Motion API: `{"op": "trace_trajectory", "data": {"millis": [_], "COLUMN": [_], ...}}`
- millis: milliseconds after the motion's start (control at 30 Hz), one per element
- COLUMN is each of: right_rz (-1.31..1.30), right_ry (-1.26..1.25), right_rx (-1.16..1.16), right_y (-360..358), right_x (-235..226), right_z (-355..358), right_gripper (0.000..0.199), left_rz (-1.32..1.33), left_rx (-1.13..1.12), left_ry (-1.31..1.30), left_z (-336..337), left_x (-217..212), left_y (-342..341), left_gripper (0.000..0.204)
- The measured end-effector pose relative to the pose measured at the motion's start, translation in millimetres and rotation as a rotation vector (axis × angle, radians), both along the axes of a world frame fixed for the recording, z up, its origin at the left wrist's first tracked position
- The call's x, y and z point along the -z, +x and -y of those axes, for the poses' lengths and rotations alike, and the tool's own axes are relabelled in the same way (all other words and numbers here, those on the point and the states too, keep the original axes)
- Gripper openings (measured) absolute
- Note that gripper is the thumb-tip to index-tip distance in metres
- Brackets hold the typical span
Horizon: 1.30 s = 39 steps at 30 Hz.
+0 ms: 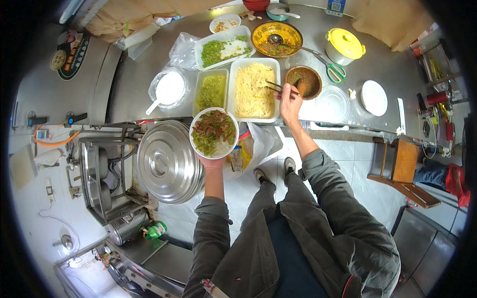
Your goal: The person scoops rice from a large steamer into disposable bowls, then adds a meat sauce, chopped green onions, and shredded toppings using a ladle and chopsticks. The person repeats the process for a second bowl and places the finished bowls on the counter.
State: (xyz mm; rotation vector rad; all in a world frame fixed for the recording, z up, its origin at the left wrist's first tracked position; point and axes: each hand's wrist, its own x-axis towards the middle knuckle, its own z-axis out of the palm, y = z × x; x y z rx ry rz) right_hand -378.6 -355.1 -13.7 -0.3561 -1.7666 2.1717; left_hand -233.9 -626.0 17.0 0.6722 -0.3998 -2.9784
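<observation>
My left hand (213,163) holds up a white bowl (193,141) from below. Chopped green vegetables and a reddish-brown topping (214,130) lie in it, over something pale. In my right hand (289,105) is a pair of dark chopsticks (274,86), their tips over a white tub (256,119) of pale yellow shreds (252,92) like thin noodles. Just left of that tub stands a clear container (225,102) of chopped greens in liquid. A brown bowl (318,83), with a wooden handle leaning in it, sits just right of my right hand.
Behind are a tub of chopped greens (200,63), a yellow patterned bowl (256,33) with a ladle, and green-handled scissors (336,73). A yellow-lidded pot (346,43) and white bowl (374,98) stand right. A large lidded metal pot (161,164) stands below the counter, left; a wooden stool (405,161), right.
</observation>
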Motion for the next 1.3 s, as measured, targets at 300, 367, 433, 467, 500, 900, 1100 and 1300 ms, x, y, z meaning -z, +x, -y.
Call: {"op": "trace_trajectory", "data": {"millis": [300,367,433,467,500,900,1100,1300], "right_rz": [0.034,0.035,0.036,-0.004,-0.019,-0.120,0.042,0.050], "right_ry": [-0.177,-0.228,-0.306,-0.308,-0.317,-0.247,0.021,0.162], "right_rx": [0.044,0.039,0.039,0.042,0.032,-0.341,-0.662,-0.881], "right_y": [3,2,-2,-4,-3,15,20,23], "right_x": [-38,-40,-40,-35,-38,-139,-159,-182], "right_z": [-19,-22,-30,-33,-35,-66,-46,-49], "right_gripper": [0.039,0.039,0.038,0.038,0.039,0.039,0.041,0.038], "left_rz": [-0.092,-0.086,-0.154,-0.173,-0.184,-0.250,-0.405,-0.510], "left_rx": [0.019,0.023,0.047,0.041,0.025,0.002,0.123,0.130], "left_ry": [-0.092,-0.040,0.006,-0.006,-0.017,0.143,-0.038,-0.013], "left_z": [-33,-40,-46,-50,-52,-72,-72,-73], "left_x": [-3,-5,-8,-12,-10,-9,-12,-16], "left_y": [-22,-31,-39,-45,-46,-98,-94,-88], "left_gripper": [0.062,0.062,0.062,0.062,0.062,0.060,0.065,0.077]}}
